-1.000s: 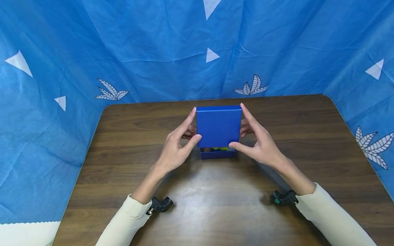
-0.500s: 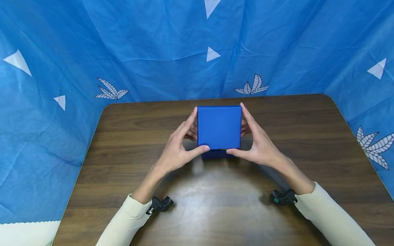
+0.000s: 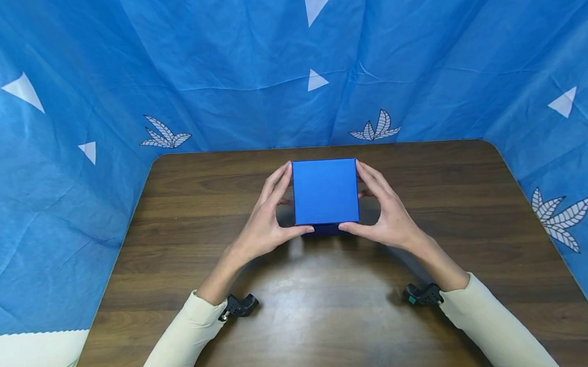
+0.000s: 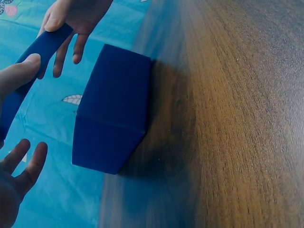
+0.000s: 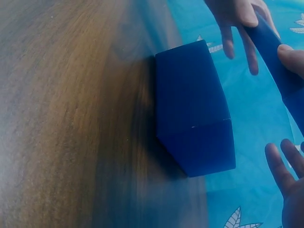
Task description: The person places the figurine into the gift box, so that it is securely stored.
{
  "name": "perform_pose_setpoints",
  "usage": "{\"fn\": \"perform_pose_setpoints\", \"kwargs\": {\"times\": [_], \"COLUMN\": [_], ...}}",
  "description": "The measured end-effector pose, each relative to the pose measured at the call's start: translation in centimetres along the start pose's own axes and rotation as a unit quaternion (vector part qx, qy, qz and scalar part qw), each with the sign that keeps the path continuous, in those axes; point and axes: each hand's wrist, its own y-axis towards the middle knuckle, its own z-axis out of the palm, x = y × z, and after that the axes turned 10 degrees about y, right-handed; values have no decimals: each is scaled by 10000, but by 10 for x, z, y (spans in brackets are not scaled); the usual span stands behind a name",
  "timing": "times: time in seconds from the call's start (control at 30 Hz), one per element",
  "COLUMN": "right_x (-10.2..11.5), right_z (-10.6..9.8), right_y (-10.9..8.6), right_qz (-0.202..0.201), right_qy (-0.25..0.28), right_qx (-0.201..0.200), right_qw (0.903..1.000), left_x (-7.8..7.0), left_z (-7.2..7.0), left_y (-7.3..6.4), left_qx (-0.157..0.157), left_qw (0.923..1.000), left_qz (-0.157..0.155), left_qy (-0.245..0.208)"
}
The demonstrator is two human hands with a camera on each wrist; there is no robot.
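Both hands hold a square blue box lid (image 3: 325, 191) level over a deep blue box (image 4: 113, 95). My left hand (image 3: 262, 226) grips the lid's left side, thumb on the front edge and fingers along the side. The right hand (image 3: 391, 218) mirrors it on the right. Both wrist views show a gap between the raised lid (image 5: 271, 53) and the box (image 5: 194, 95), which stands upright on the table. In the head view the lid covers nearly all of the box; its inside is hidden.
A brown wooden table (image 3: 302, 317) lies under the hands. Blue cloth (image 3: 246, 68) with white triangles and leaf prints hangs behind it and at both sides. Each wrist wears a black camera mount (image 3: 241, 305).
The lid has tipped from slanted to level and come down over the box, hiding the yellow-green contents seen earlier. Both thumbs have slid to its front edge.
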Motion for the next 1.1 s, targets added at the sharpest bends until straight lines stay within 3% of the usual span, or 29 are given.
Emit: {"fn": "perform_pose_setpoints", "kwargs": {"times": [0.23,0.5,0.9,1.1], "right_x": [1,1,5,4], "right_z": [-1,-2,-6,-8], "right_y": [-1,2,-2,-1], "right_qz": [94,-77,713,1002], "right_qy": [30,175,-106,-197], "right_qx": [31,-35,121,267], "right_qw": [9999,9998,9973,9944], "left_x": [0,-1,-2,-1], "left_z": [-2,-3,-4,-3], "left_y": [1,2,2,3], "left_qx": [-16,10,387,569], "left_qw": [10000,9999,9956,9929], "left_qz": [-19,-121,-800,-973], "left_qy": [81,67,303,375]}}
